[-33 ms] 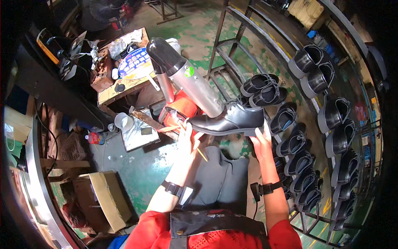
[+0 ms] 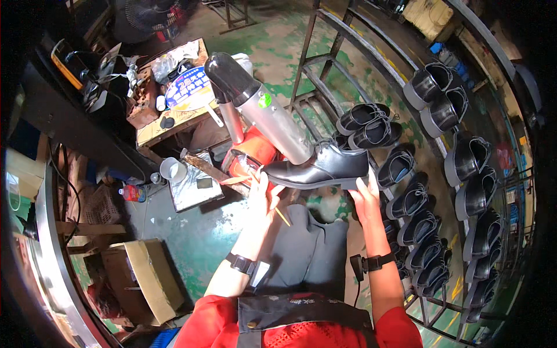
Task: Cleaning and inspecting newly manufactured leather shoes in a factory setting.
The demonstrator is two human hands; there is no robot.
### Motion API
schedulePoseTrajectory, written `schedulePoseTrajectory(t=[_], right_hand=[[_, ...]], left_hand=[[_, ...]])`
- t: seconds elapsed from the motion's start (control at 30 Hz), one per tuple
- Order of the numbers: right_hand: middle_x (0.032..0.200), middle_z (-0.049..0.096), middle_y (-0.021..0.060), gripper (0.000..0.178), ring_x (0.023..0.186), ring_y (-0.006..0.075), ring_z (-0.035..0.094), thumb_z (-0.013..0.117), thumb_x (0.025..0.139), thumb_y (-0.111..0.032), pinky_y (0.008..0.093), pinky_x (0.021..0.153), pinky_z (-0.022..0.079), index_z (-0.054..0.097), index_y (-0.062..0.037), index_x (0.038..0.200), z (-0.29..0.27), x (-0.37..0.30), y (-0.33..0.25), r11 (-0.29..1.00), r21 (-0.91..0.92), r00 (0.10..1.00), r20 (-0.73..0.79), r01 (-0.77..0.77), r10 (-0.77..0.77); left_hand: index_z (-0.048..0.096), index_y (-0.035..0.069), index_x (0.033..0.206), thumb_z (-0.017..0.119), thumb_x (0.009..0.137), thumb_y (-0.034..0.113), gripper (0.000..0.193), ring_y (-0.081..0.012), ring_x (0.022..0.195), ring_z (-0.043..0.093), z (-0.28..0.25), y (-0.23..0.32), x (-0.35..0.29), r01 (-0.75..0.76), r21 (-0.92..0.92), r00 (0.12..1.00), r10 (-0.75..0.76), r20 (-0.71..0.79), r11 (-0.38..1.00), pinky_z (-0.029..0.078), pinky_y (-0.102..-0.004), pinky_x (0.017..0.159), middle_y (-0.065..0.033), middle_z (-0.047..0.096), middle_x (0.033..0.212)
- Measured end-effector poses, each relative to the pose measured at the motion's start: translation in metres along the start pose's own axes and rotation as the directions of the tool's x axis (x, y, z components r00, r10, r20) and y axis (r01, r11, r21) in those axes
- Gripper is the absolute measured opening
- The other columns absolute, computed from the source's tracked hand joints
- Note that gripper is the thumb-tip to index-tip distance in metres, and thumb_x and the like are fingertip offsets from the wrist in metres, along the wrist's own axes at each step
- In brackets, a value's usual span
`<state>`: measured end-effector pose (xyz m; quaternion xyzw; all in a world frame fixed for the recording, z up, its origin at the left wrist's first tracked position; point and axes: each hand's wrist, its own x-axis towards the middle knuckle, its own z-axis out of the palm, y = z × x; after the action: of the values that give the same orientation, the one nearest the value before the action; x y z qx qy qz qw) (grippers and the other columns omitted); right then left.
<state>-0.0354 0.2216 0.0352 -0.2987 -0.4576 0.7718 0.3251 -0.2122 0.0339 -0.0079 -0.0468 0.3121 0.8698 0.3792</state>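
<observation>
While a cardboard box (image 2: pixel 145 278) sits far left on the green floor and a cluttered wooden bench (image 2: pixel 168 124) stands behind, the left hand (image 2: pixel 264 197) pinches a thin stick (image 2: pixel 272 203) at the toe of a black dress shoe (image 2: pixel 325 168). A silver heat blower (image 2: pixel 261 113) crowds the shoe's top. The right hand (image 2: pixel 362 197) cups the heel. Rack (image 2: pixel 464 174) full of shoes on the right.

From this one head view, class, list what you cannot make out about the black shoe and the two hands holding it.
- Black shoe: its sole faces away from the camera, so its underside is hidden.
- Left hand: the tip of the thin stick is hidden behind the hand; too small to tell if it is a brush.
- Right hand: its fingers curl under the heel, out of sight.
- Red container: contents blocked by the shoe's toe.
</observation>
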Motion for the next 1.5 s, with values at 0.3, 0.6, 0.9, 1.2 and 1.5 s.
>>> schedulePoseTrajectory(t=[0.3,0.6,0.9,1.2,1.5], right_hand=[[0.138,0.038,0.0057,0.073,0.125,0.0181,0.039,0.07,0.074,-0.002,0.0315,0.102,0.033,0.033,-0.0038,0.137,-0.003,-0.003,0.015,0.989,-0.149,1.0,-0.021,0.019,-0.022],[0.133,0.042,0.0092,0.07,0.122,0.0182,0.041,0.069,0.074,0.001,0.0313,0.104,0.03,0.036,-0.0013,0.136,0.03,0.0,0.019,0.964,-0.255,0.967,0.256,0.078,-0.011],[0.142,0.034,0.0108,0.076,0.132,0.0201,0.031,0.066,0.073,0.004,0.0341,0.108,0.027,0.031,-0.001,0.14,0.046,-0.005,0.009,0.92,-0.366,0.896,0.443,0.142,0.038],[0.145,0.031,0.0119,0.077,0.133,0.021,0.031,0.066,0.073,0.001,0.0341,0.11,0.024,0.029,0.0016,0.14,0.019,-0.002,-0.01,0.956,-0.273,0.933,0.36,0.105,0.0],[0.139,0.039,0.0103,0.076,0.128,0.0211,0.039,0.067,0.076,-0.002,0.0344,0.107,0.031,0.028,-0.0001,0.141,-0.004,0.005,-0.02,0.934,-0.325,0.956,0.29,0.148,-0.051]], left_hand=[[0.057,0.021,0.09,0.068,0.084,0.028,0.014,-0.0129,0.073,0.064,-0.05,-0.011,-0.006,0.195,-0.121,0.973,-0.208,-0.1,0.973,0.031,-0.0214,0.04,0.0061,0.054,0.077],[0.06,0.017,0.104,0.062,0.085,0.03,0.023,-0.0108,0.072,0.062,-0.092,-0.014,-0.024,0.193,-0.16,0.956,-0.223,-0.191,0.968,0.034,-0.0208,0.036,0.0026,0.064,0.096],[0.057,0.016,0.104,0.058,0.09,0.035,0.024,-0.0086,0.058,0.055,-0.119,-0.011,-0.038,0.153,-0.106,0.964,-0.172,-0.204,0.983,0.03,-0.0184,0.033,0.0003,0.064,0.095],[0.05,0.013,0.113,0.058,0.092,0.024,0.025,-0.0045,0.049,0.044,-0.068,-0.012,-0.029,0.109,-0.046,0.99,-0.112,-0.081,0.993,0.028,-0.0162,0.034,0.0026,0.055,0.078],[0.039,0.014,0.126,0.058,0.091,0.016,0.04,-0.0036,0.05,0.044,-0.026,-0.009,-0.018,0.062,-0.02,0.995,-0.064,-0.079,0.998,0.03,-0.0157,0.035,-0.0013,0.055,0.091]])
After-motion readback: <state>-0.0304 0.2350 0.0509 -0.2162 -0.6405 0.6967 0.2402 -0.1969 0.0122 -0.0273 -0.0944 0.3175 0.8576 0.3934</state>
